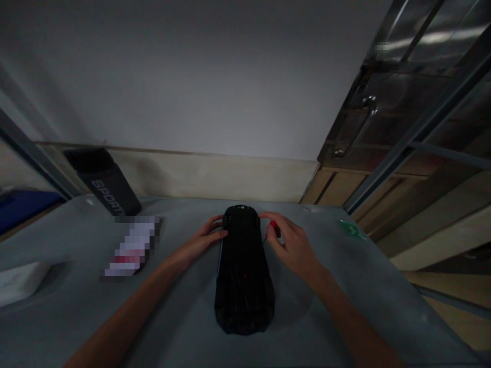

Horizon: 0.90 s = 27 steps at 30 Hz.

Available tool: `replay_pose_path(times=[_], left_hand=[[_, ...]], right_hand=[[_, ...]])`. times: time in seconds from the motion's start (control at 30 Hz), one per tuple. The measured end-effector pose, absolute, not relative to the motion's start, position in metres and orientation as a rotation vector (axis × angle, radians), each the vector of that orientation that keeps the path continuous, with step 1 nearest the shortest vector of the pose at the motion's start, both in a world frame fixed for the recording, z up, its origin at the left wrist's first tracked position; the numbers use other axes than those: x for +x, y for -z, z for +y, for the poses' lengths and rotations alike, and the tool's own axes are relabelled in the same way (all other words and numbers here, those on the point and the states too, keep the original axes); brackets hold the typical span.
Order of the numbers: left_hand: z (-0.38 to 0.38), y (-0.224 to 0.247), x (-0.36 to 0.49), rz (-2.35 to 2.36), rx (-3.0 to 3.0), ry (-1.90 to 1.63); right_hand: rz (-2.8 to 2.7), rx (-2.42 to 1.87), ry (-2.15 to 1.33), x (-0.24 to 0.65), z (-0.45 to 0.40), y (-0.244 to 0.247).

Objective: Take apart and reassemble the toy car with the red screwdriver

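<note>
A black toy car [243,266] lies lengthwise on the grey tabletop, apparently with its underside up; in the dim light its details are hard to make out. My left hand [205,235] grips its far left side by a wheel, thumb resting near the edge. On the other side, my right hand [289,237] holds a small screwdriver [273,228] between thumb and fingers. The red handle shows, with a thin shaft pointing down beside the car. The index finger of that hand reaches to the car's far right corner.
A black bottle [105,179] marked SPORT leans at the back left. Nearer stand a blurred-out phone-like item [134,245] and a white box [23,281]. A green scrap [352,229] lies to the right. Wall [215,76] behind; metal frame posts [383,174] at the sides.
</note>
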<state>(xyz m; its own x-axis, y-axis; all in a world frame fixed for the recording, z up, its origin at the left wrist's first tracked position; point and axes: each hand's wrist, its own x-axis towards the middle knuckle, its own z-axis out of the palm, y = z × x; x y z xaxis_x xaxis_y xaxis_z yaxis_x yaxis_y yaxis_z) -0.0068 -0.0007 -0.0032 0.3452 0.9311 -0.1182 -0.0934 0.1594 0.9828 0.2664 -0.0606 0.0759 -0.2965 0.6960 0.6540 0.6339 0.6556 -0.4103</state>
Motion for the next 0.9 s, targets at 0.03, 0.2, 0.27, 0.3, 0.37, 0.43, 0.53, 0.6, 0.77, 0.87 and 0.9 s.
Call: replay_pose_path(times=[0.03, 0.2, 0.27, 0.3, 0.37, 0.43, 0.53, 0.6, 0.77, 0.87, 0.9], left_hand=[[-0.0008, 0.0028, -0.0067, 0.939, 1.166, -0.908], [-0.0005, 0.0027, -0.0064, 0.94, 1.17, -0.902], [-0.0013, 0.0016, -0.0062, 0.928, 1.173, -0.905], [-0.002, 0.0006, -0.006, 0.927, 1.172, -0.906], [-0.0035, -0.0017, -0.0054, 0.943, 1.162, -0.907], [-0.0043, -0.0031, -0.005, 0.972, 1.149, -0.908], [-0.0033, -0.002, -0.005, 0.97, 1.147, -0.903], [-0.0023, -0.0008, -0.0051, 0.95, 1.149, -0.9], [-0.0038, -0.0045, -0.0045, 0.956, 1.162, -0.895], [-0.0048, -0.007, -0.0044, 0.962, 1.174, -0.879], [-0.0047, -0.007, -0.0045, 0.964, 1.175, -0.875]], right_hand=[[-2.006, -1.049, -0.076, 0.2669, -0.0606, -0.0762], [-1.967, -1.089, -0.076, 0.2677, -0.06, -0.076], [-1.994, -1.071, -0.11, 0.2686, -0.0605, -0.077], [-2.012, -1.058, -0.115, 0.2692, -0.0609, -0.0777], [-2.038, -1.035, -0.099, 0.2701, -0.0615, -0.0787], [-2.028, -1.045, -0.073, 0.2702, -0.0616, -0.0787], [-1.991, -1.09, -0.078, 0.2687, -0.061, -0.0776], [-1.985, -1.093, -0.122, 0.268, -0.0608, -0.0774], [-2.017, -1.064, -0.137, 0.2676, -0.0618, -0.0785], [-1.999, -1.085, -0.095, 0.2667, -0.0618, -0.0775], [-1.996, -1.091, -0.095, 0.2665, -0.0618, -0.0771]])
